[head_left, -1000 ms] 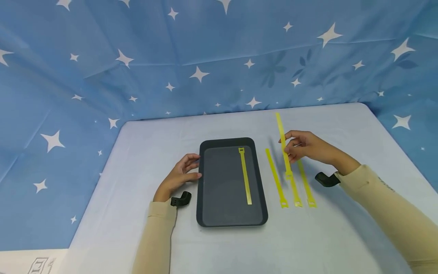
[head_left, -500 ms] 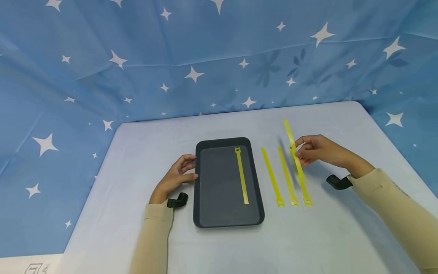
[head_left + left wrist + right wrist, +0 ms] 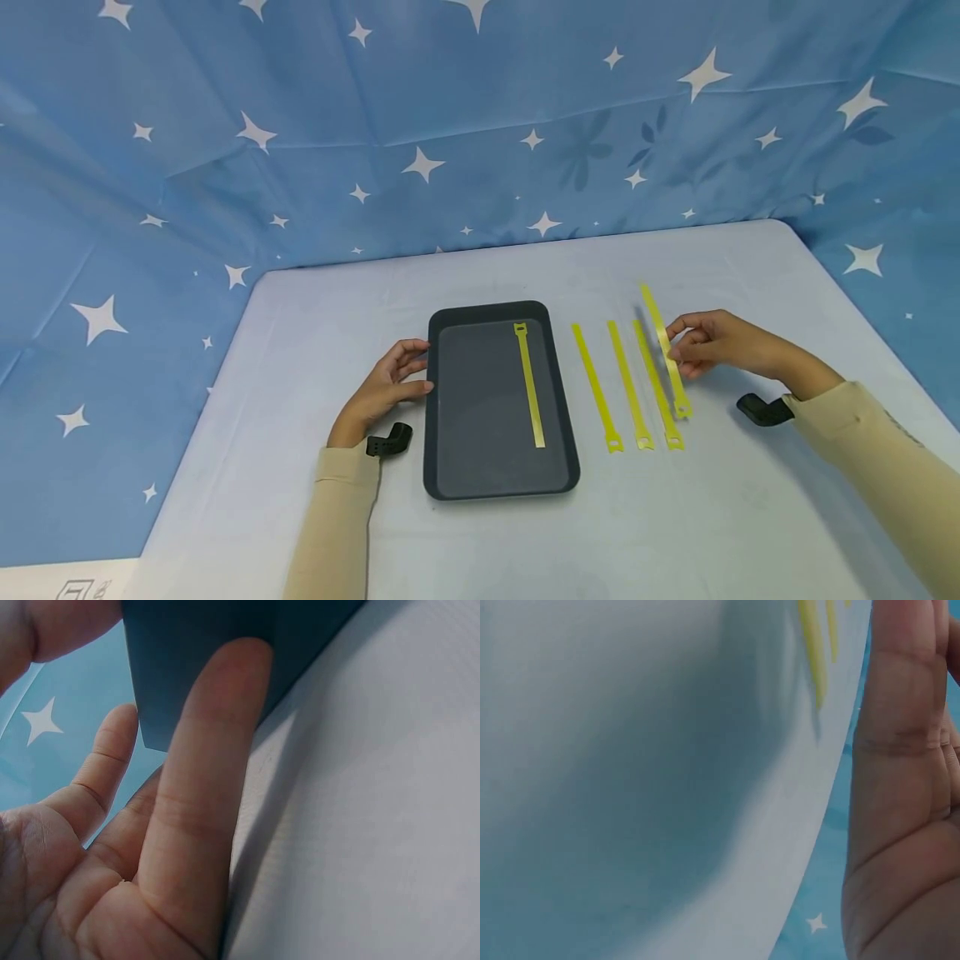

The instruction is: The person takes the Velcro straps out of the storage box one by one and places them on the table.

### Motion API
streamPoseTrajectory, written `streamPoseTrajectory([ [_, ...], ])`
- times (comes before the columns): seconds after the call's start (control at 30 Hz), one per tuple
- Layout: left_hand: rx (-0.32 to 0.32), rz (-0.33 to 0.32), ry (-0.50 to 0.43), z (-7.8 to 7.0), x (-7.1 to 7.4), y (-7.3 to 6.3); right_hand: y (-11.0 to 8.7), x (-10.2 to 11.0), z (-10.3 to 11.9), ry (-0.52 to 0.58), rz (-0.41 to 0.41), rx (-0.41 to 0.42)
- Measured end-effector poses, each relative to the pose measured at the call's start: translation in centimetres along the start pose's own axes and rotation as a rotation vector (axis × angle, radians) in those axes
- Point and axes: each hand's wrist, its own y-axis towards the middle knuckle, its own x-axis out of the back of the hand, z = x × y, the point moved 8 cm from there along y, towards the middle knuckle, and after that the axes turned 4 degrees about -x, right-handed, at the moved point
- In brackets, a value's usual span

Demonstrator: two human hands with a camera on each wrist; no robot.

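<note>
My right hand (image 3: 727,343) pinches a yellow hook-and-loop cable tie (image 3: 655,320) by its middle, slotted head toward me, right of the others. Three more ties lie side by side on the table: a left one (image 3: 597,387), a middle one (image 3: 628,381) and a right one (image 3: 656,377). Another cable tie (image 3: 531,388) lies inside the dark grey tray (image 3: 480,400), head at the far end. Against the tray's left wall rest the thumb and fingertips of my left hand (image 3: 381,392). In the right wrist view, the fingertips are out of frame.
A white cloth covers the table (image 3: 330,308). Behind it hangs a blue star-patterned curtain (image 3: 480,117). Black wrist straps are worn on the left wrist (image 3: 390,439) and right wrist (image 3: 763,410). A pale printed item (image 3: 75,579) shows at the lower left.
My right hand has moved right and toward me with the held cable tie, past the ties on the table, and the tie has come lower. My left hand stays at the tray.
</note>
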Motion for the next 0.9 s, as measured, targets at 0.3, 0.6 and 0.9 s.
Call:
streamPoseTrajectory([
  [0.3, 0.003, -0.004, -0.002, 0.0, 0.0, 0.0, -0.2, -0.3, -2.0, 0.004, 0.063, -0.057],
  [0.6, -0.009, 0.003, -0.008, 0.0, 0.0, 0.1, -0.5, -1.1, -3.0, 0.005, 0.094, -0.07],
  [0.9, -0.014, 0.008, -0.003, -0.1, 0.1, 0.0, -0.7, -1.4, -3.1, -0.019, 0.085, -0.111],
])
